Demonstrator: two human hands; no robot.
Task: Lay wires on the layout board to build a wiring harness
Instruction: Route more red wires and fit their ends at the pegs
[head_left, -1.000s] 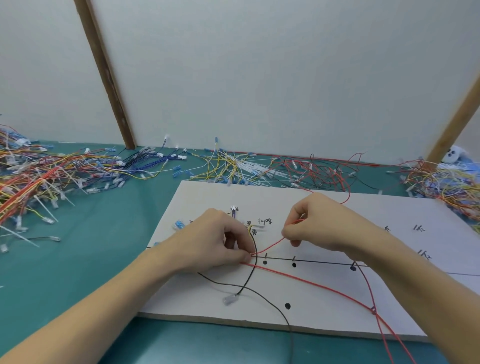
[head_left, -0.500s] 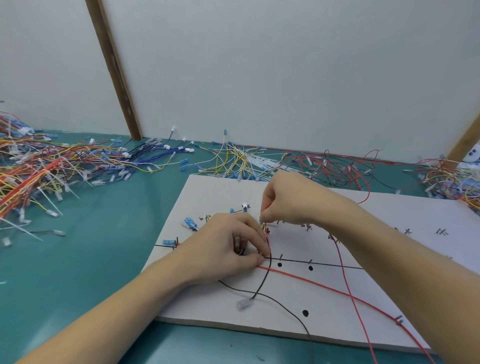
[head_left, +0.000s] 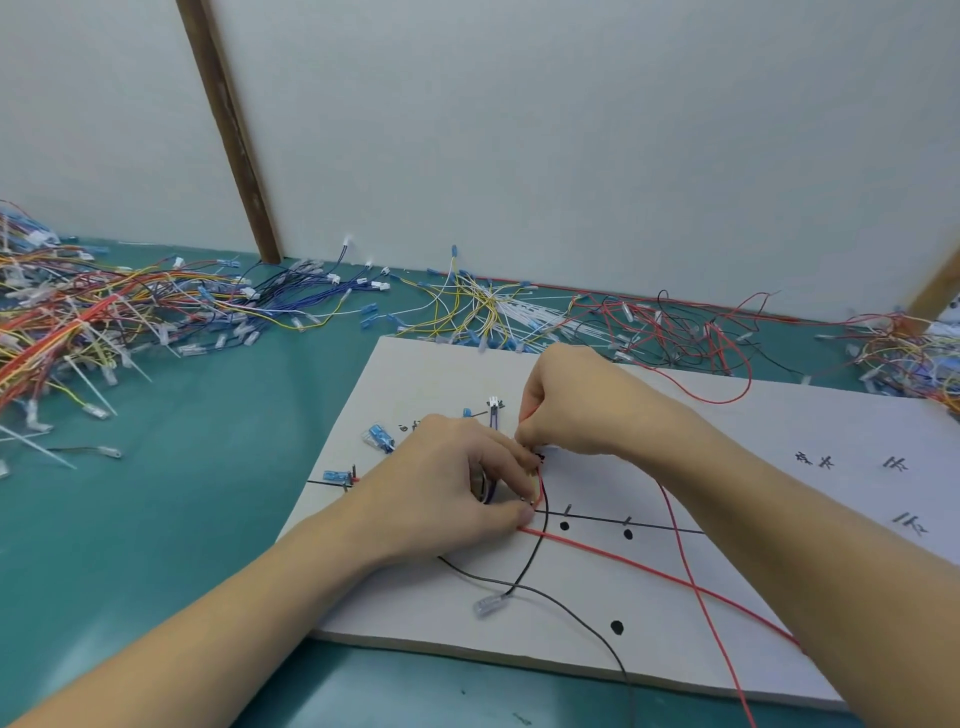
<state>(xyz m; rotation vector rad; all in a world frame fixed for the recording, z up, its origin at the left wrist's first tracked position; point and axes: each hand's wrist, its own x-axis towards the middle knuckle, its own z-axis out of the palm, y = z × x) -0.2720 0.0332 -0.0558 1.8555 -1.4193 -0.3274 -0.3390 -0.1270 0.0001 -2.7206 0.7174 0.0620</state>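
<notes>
Red wire (head_left: 613, 557) on white layout board (head_left: 779, 597), running from board's near right edge up to centre, crossing drawn black line (head_left: 597, 521). Left hand (head_left: 447, 493) fingers curled, thumb and fingertips pinching red wire against board. Right hand (head_left: 566, 402) clenched just behind, pinching same wire's upper end. Black wire (head_left: 530, 564) crossing beneath red, clear terminal (head_left: 488, 605) at its tip. Loose wire piles (head_left: 104, 322) on green table (head_left: 182, 493) behind and left of board.
</notes>
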